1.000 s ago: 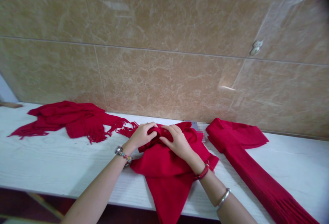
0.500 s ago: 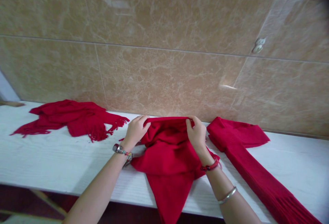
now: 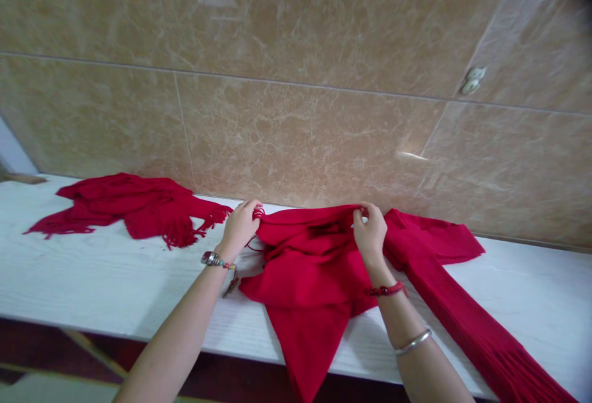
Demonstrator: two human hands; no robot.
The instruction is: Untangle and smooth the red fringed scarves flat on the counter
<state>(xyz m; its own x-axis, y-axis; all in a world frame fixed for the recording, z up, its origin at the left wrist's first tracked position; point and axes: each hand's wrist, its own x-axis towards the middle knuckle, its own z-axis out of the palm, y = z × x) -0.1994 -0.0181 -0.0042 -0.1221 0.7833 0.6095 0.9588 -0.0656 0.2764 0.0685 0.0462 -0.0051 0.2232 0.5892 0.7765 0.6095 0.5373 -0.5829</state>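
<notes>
Two bare hands hold a strip of red cloth at a long white desk (image 3: 83, 279) with a wood-grain surface, seen from above. The cloth is the middle red scarf (image 3: 309, 267), which lies bunched at the centre of the desk, its folds loose and its lower end narrowing to a point that hangs over the front edge.

The left hand (image 3: 241, 224) pinches the scarf's far edge at its left end, thumb and fingers pressed together on the cloth; a few fringe strands show beside the fingertips. The right hand (image 3: 370, 230) pinches the same edge at the other end, its grip closed on the fabric, so the edge runs nearly straight between the two hands.

A beaded bracelet (image 3: 217, 260) circles the left wrist. On the right arm are a red bracelet (image 3: 388, 290) and a silver bangle (image 3: 414, 342).

To the left, near the wall, lies a crumpled red scarf (image 3: 134, 205) with fringed ends. To the right, a folded red scarf (image 3: 444, 298) bends at an angle, its fringed end reaching toward the front. Behind the desk stands a brown marbled tile wall (image 3: 296, 131), bearing a small pale ornament (image 3: 472, 81).
</notes>
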